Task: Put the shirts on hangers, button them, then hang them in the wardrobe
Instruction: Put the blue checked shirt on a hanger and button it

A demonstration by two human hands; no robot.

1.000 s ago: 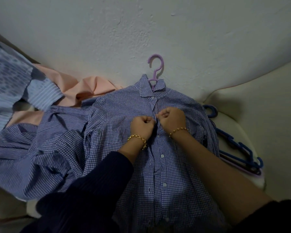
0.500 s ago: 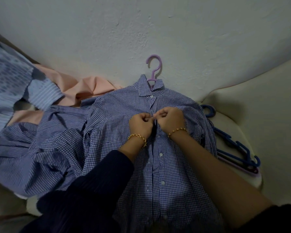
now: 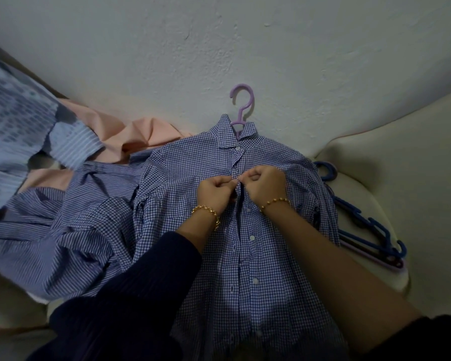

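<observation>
Checked shirt [image 3: 258, 256] lies front up on a cream cushion [image 3: 401, 165], collar toward the wall [image 3: 219, 48], with a lilac hanger [image 3: 241, 105] inside it. Only the hook shows, sticking out above the collar and resting against the wall. The top button [image 3: 238, 148] is fastened.

Just below it both hands meet on the placket. The left hand [image 3: 215, 190] has its fingers curled tight and pinches the left edge of the opening. The right hand [image 3: 264, 183] is curled the same way and pinches the opposite edge, the knuckles of the two nearly touching. The button between them is hidden by the fingers, so I cannot tell whether it is through its hole. Right under the hands a dark gap opens in the front, and white buttons [image 3: 251, 238] show further down.

A striped shirt [image 3: 63, 230] lies crumpled to the left, touching the checked one. Behind it is a peach cloth [image 3: 130, 136], and at the far left a pale blue garment [image 3: 13, 126]. Blue hangers [image 3: 370, 230] lie just beside the shirt on the right
</observation>
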